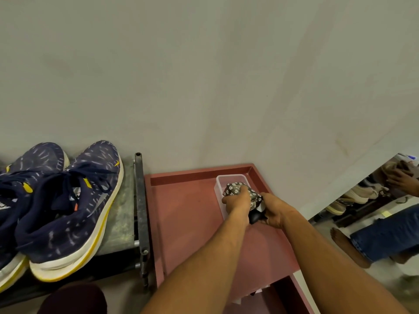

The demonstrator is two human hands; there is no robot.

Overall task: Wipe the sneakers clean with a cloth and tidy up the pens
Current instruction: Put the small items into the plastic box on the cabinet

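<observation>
Two navy sneakers with white and yellow soles stand side by side on a metal rack at the left, the right one (74, 209) and the left one (20, 189), toes toward the wall. On the pink tray (186, 214) sits a clear plastic box (229, 179). My left hand (237, 201) grips a dark cloth with white daisies (234, 188) over that box. My right hand (273, 211) holds the other end of the cloth, with a black item (255, 217) showing between the two hands. No pens are visible.
The metal rack (122, 209) has an upright post (139, 200) beside the tray. A plain wall rises behind. At the right a mirror (374, 211) reflects shoes on shelves and a person in jeans. A lower pink compartment (283, 298) opens near the bottom.
</observation>
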